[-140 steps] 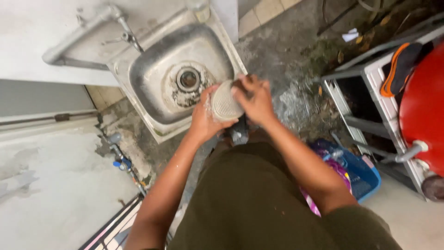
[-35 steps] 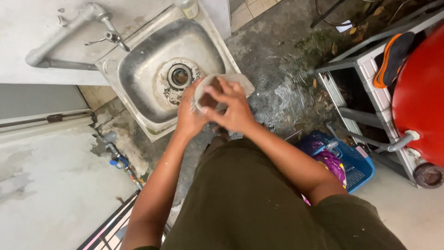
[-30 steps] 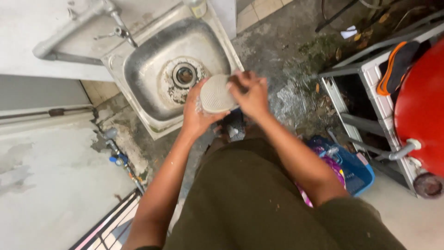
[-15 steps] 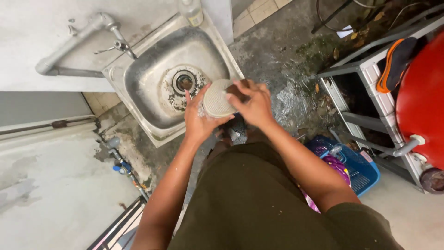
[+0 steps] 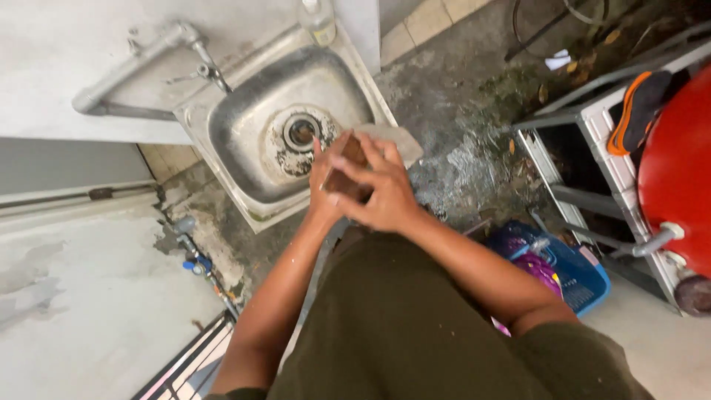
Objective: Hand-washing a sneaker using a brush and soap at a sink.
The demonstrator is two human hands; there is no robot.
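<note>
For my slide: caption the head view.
Both hands scrub a grey shoe with a brush beside a steel sink.

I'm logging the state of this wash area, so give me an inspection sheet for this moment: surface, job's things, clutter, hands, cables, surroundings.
Surface: stained steel sink, open drain, no water seen running from the tap.
Job's things: pale grey shoe and a brown scrubbing piece, held over the sink's front corner.
Clutter: bottle on the sink's back rim; blue basket with purple contents on the floor.
Hands: left hand grips the shoe from below; right hand closed on the brown piece, pressing it against the shoe.
Cables: nothing seen for certain; dark loops at the top edge are unclear.
Surroundings: wet concrete floor, grey pipe, metal rack, red round object, orange-trimmed shoe.
</note>
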